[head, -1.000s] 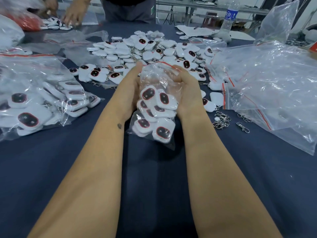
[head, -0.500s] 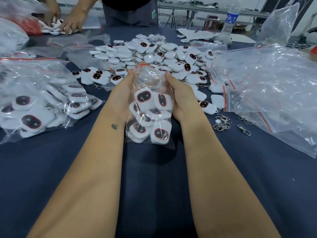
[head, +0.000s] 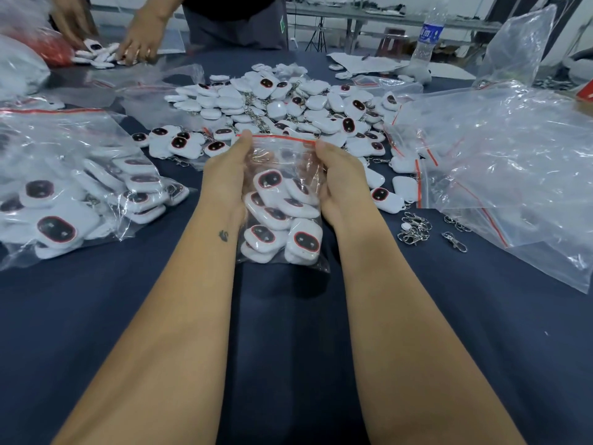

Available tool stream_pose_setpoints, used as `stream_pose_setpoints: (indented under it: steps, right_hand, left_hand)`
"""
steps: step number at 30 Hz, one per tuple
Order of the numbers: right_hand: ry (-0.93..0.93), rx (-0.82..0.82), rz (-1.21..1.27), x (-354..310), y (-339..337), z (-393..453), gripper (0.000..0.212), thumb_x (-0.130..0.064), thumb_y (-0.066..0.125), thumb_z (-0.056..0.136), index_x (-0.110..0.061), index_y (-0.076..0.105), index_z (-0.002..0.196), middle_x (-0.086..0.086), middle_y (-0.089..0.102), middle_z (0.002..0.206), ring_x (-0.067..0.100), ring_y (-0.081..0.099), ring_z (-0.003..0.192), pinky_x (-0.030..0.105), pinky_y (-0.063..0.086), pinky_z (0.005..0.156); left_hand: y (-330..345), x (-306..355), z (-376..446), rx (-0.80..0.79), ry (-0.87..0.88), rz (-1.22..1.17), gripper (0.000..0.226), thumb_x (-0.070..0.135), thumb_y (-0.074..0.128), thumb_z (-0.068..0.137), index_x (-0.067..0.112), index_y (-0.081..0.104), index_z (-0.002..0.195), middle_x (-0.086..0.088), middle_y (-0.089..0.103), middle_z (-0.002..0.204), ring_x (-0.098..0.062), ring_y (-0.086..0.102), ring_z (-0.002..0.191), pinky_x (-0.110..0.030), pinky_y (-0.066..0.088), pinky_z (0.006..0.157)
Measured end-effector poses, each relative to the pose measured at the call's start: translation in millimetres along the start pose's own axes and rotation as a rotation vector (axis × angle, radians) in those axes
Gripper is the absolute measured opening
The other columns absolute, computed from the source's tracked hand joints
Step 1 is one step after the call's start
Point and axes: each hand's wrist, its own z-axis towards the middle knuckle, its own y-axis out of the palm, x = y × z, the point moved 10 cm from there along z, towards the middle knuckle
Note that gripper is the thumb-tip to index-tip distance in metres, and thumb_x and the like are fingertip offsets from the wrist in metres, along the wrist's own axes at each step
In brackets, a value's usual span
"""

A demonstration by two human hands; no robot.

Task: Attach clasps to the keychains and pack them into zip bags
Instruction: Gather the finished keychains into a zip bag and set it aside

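Observation:
A clear zip bag (head: 282,162) with a red seal strip stands on the dark blue table (head: 288,316), filled with several white keychains (head: 272,216) that have dark oval faces. My left hand (head: 224,175) holds the bag's left side, fingertips pinching the red strip's left end. My right hand (head: 340,178) holds the right side and pinches the strip's right end. A large loose pile of keychains (head: 282,107) lies behind the bag. Loose metal clasps (head: 414,228) lie to the right.
A filled zip bag (head: 73,191) lies at the left. A heap of empty zip bags (head: 500,162) covers the right. Across the table another person's hands (head: 141,43) handle keychains. A water bottle (head: 428,36) stands at the back right.
The bag's top, bunched between my hands before, is now stretched flat with the red strip straight. My hands moved apart to the bag's two upper corners.

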Motion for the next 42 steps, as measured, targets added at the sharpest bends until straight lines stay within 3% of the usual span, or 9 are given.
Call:
stream_pose_setpoints:
  steps: [2, 7, 11, 14, 17, 22, 27, 31, 42]
  right_hand:
    - [-0.009, 0.001, 0.01, -1, 0, 0, 0.016, -0.003, 0.056, 0.097, -0.006, 0.067, 0.085, 0.007, 0.068, 0.069, 0.016, 0.065, 0.057, 0.027, 0.059, 0.06]
    - [0.024, 0.021, -0.005, 2, -2, -2, 0.017, -0.007, 0.059, 0.096, 0.0, 0.06, 0.081, 0.0, 0.065, 0.053, 0.012, 0.065, 0.052, 0.024, 0.059, 0.059]
    - [-0.012, 0.043, -0.054, 0, -5, -4, 0.019, -0.007, 0.06, 0.096, -0.002, 0.063, 0.077, 0.005, 0.067, 0.06, 0.016, 0.063, 0.056, 0.031, 0.057, 0.065]
    - [-0.069, 0.074, -0.103, -5, -7, -5, 0.023, -0.007, 0.062, 0.095, -0.003, 0.064, 0.072, 0.005, 0.067, 0.062, 0.016, 0.062, 0.056, 0.03, 0.057, 0.065]
    - [-0.104, 0.117, -0.18, -9, -9, -7, 0.021, -0.011, 0.063, 0.094, -0.004, 0.064, 0.075, 0.011, 0.065, 0.072, 0.023, 0.059, 0.068, 0.038, 0.055, 0.079]
    - [-0.187, 0.137, -0.282, -15, -9, -9, 0.021, -0.011, 0.057, 0.098, 0.001, 0.064, 0.083, 0.004, 0.064, 0.066, 0.012, 0.06, 0.056, 0.024, 0.053, 0.064]
    - [-0.173, 0.103, -0.266, -14, -5, -8, 0.024, -0.011, 0.059, 0.097, -0.002, 0.063, 0.075, 0.004, 0.066, 0.063, 0.016, 0.061, 0.06, 0.033, 0.054, 0.074]
    - [-0.077, 0.021, -0.08, -7, 2, -7, 0.019, -0.005, 0.062, 0.094, -0.002, 0.064, 0.075, 0.002, 0.065, 0.057, 0.015, 0.061, 0.056, 0.026, 0.057, 0.063]
    - [-0.177, 0.082, -0.307, -14, -3, -9, 0.033, -0.009, 0.057, 0.095, -0.009, 0.06, 0.063, 0.0, 0.06, 0.061, 0.01, 0.053, 0.055, 0.031, 0.049, 0.068]
  left_hand:
    - [-1, 1, -1, 0.013, 0.012, -0.05, 0.018, 0.024, 0.066, 0.093, 0.007, 0.071, 0.089, -0.011, 0.076, 0.09, -0.026, 0.073, 0.082, -0.043, 0.061, 0.08]
    - [-4, 3, 0, 0.022, 0.054, -0.1, 0.034, 0.02, 0.065, 0.093, 0.004, 0.063, 0.124, -0.013, 0.071, 0.115, -0.028, 0.068, 0.107, -0.045, 0.053, 0.097]
    - [-3, 0, -1, 0.029, 0.007, -0.112, 0.017, 0.024, 0.064, 0.094, 0.007, 0.069, 0.093, -0.006, 0.074, 0.077, -0.02, 0.071, 0.068, -0.037, 0.061, 0.075]
    - [-10, 3, 0, 0.076, 0.062, -0.085, 0.013, 0.018, 0.065, 0.093, 0.008, 0.068, 0.086, -0.002, 0.072, 0.074, -0.01, 0.063, 0.055, -0.027, 0.057, 0.062]
    - [-17, 10, -2, 0.124, 0.148, -0.091, 0.012, 0.009, 0.068, 0.09, 0.011, 0.068, 0.078, 0.001, 0.069, 0.068, -0.008, 0.061, 0.056, -0.022, 0.055, 0.062]
    - [-17, 15, -3, 0.142, 0.208, -0.016, 0.012, 0.012, 0.068, 0.091, 0.011, 0.069, 0.08, 0.0, 0.066, 0.069, -0.008, 0.055, 0.057, -0.022, 0.052, 0.065]
    - [-18, 13, -1, 0.155, 0.198, -0.032, 0.017, 0.01, 0.064, 0.094, 0.012, 0.068, 0.078, 0.003, 0.066, 0.065, -0.007, 0.056, 0.056, -0.021, 0.052, 0.065]
    - [-19, 12, -2, 0.159, 0.183, -0.128, 0.023, 0.007, 0.064, 0.093, 0.011, 0.068, 0.071, 0.004, 0.067, 0.059, -0.005, 0.06, 0.052, -0.018, 0.051, 0.058]
    - [-11, 13, -2, 0.086, 0.186, 0.004, 0.028, 0.013, 0.071, 0.089, 0.015, 0.071, 0.061, -0.001, 0.065, 0.062, -0.011, 0.056, 0.054, -0.024, 0.051, 0.061]
